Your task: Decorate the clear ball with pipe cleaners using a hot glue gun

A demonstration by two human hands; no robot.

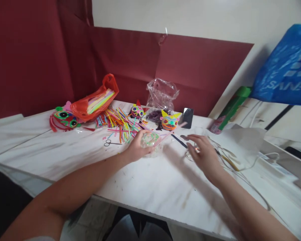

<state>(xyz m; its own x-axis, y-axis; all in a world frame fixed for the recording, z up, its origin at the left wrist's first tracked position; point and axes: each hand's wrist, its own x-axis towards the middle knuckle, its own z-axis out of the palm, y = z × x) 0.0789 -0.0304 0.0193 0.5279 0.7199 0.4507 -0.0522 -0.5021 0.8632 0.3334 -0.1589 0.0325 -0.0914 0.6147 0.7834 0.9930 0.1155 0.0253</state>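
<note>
My left hand (137, 147) is wrapped round a clear roundish piece with green markings (149, 139), just above the table. A pale pink strip (169, 134) slants up to the right from it. My right hand (203, 154) hovers farther right, its thumb and fingers apart, and nothing shows in its grip. By its fingertips lie a dark slim tool (179, 141) and a small grey item (184, 137). Under and beside that hand are a pale cable (263, 155) and a yellow-handled tool (230, 162), partly hidden.
Small scissors (111, 143) lie left of my left hand. Behind are coloured pipe cleaners (125, 129), several decorated figures (170, 121), a red bag (90, 105), a clear plastic bag (162, 93) and a phone (188, 117). A blue bag (286, 70) hangs at the right.
</note>
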